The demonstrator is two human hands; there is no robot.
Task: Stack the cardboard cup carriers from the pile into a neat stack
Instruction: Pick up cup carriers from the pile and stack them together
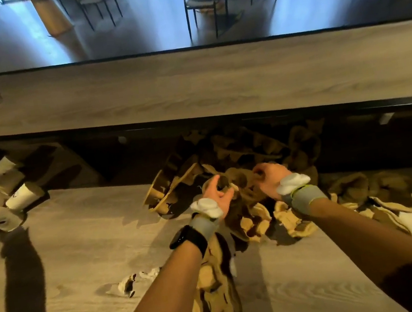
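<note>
Left hand [217, 194] and right hand [269, 177] grip one carrier [240, 181] atop the pile [256, 224], paper cups [6, 207] lying well apart leftward.

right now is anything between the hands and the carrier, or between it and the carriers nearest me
No. The left hand and right hand grip the cup carrier on the pile. Toward the near carriers, only the left forearm crosses above them.

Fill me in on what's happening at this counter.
A person is sorting a loose pile of cardboard cup carriers on the wooden counter. The left hand and right hand both grip one carrier at the pile's near edge. A nearer heap of carriers lies beneath the left forearm, roughly overlapped.
</note>
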